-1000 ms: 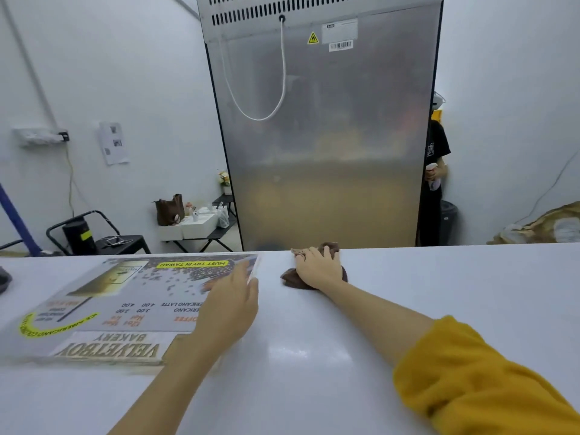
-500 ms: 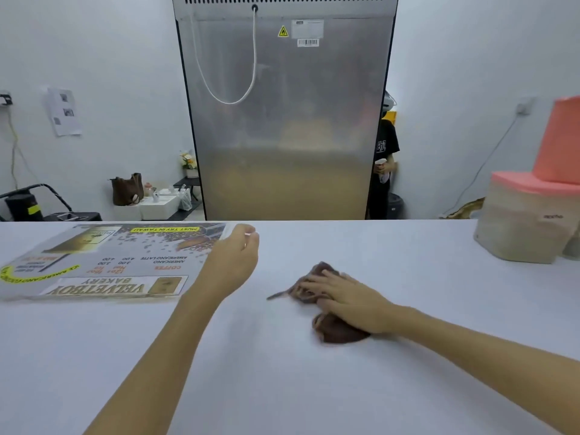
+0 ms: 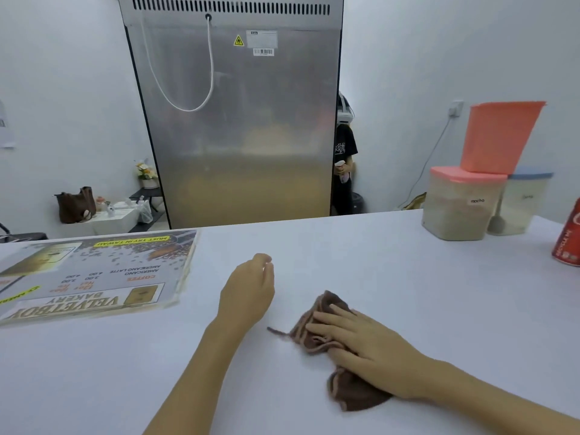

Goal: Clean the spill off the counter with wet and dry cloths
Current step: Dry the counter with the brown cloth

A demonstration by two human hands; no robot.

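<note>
A brown cloth (image 3: 317,324) lies bunched on the white counter (image 3: 392,277). My right hand (image 3: 361,343) presses flat on top of it with the fingers straight and spread, hiding its middle. My left hand (image 3: 248,290) hovers just above the counter to the left of the cloth, fingers loosely curled, holding nothing. No spill shows on the counter surface.
A laminated menu sheet (image 3: 91,274) lies at the left. At the right stand a tub with a pink lid (image 3: 461,205), an orange jug (image 3: 499,136) on top, a blue-lidded tub (image 3: 521,205) and a red can (image 3: 569,243). A steel fridge (image 3: 238,120) and a person (image 3: 343,158) are behind.
My right hand has dragged the cloth from the far edge toward me and to the right. My left hand has lifted off the menu sheet and moved right.
</note>
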